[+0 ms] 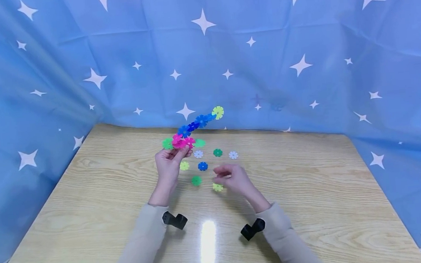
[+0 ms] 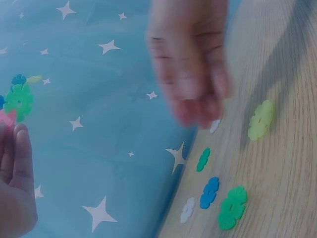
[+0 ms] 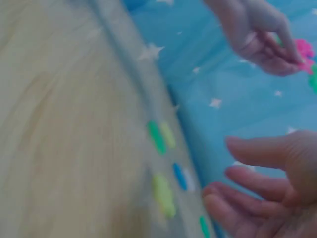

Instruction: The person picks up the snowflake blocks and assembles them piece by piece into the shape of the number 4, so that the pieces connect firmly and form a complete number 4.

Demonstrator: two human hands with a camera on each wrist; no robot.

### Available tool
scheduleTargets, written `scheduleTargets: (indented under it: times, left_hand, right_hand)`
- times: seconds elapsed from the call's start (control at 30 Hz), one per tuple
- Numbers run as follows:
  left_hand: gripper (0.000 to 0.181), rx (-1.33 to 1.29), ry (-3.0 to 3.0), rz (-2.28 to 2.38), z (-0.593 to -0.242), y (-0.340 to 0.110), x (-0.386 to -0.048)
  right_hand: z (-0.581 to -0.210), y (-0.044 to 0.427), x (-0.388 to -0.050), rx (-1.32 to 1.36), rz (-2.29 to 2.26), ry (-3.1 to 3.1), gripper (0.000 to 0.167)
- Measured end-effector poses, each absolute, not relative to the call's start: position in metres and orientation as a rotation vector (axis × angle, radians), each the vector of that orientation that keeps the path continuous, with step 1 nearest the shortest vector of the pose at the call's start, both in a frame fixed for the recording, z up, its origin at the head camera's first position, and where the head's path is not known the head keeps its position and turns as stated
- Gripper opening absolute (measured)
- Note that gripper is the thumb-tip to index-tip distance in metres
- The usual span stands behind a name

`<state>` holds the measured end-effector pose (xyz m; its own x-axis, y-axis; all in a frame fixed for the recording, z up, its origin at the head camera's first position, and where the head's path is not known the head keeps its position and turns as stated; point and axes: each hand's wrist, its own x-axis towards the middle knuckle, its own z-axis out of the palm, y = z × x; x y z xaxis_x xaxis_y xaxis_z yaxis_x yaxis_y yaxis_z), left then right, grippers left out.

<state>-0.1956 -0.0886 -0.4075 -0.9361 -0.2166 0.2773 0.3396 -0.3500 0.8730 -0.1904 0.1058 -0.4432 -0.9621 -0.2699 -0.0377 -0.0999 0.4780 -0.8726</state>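
Note:
In the head view my left hand [image 1: 169, 165] pinches the pink part [image 1: 179, 141] of a joined chain of flower-shaped discs. Green discs [image 1: 167, 143] flank the pink ones, and a blue run [image 1: 201, 121] slants up right to a yellow-green disc [image 1: 218, 112]. My right hand [image 1: 234, 178] hovers over the table beside a loose yellow-green disc [image 1: 218, 187]; its fingers are relaxed, thumb apart from them in the right wrist view, and nothing shows between them. In the left wrist view the right hand [image 2: 190, 64] is blurred.
Loose discs lie on the wooden table [image 1: 306, 190]: a blue one [image 1: 202, 166], a green one [image 1: 196, 180], a dark green one [image 1: 217, 152], a white one [image 1: 233, 155] and several others. A star-patterned blue cloth [image 1: 263, 51] stands behind and at the sides.

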Motion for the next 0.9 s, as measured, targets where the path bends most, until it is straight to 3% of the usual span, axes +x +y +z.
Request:
scheduleTargets:
  times: [0.23, 0.47, 0.67, 0.9]
  left_hand:
    - [0.025, -0.17, -1.495, -2.35, -0.409, -0.088, -0.197]
    - [0.019, -0.157, -1.519, -2.333, -0.405, -0.09, -0.196]
    - [0.017, -0.15, -1.518, -2.324, -0.405, -0.091, -0.195]
    - [0.017, -0.161, -1.523, -2.322, -0.407, -0.092, -0.195]
  right_hand:
    - [-0.462, 0.109, -0.188, -0.455, -1.095, 2.687, 0.037]
    - [-0.463, 0.104, -0.192, -0.527, -0.856, 2.787, 0.022]
    - [-0.459, 0.105, -0.196, -0.51, -0.873, 2.751, 0.024]
    - [-0.459, 0.111, -0.2, -0.514, -1.175, 2.681, 0.012]
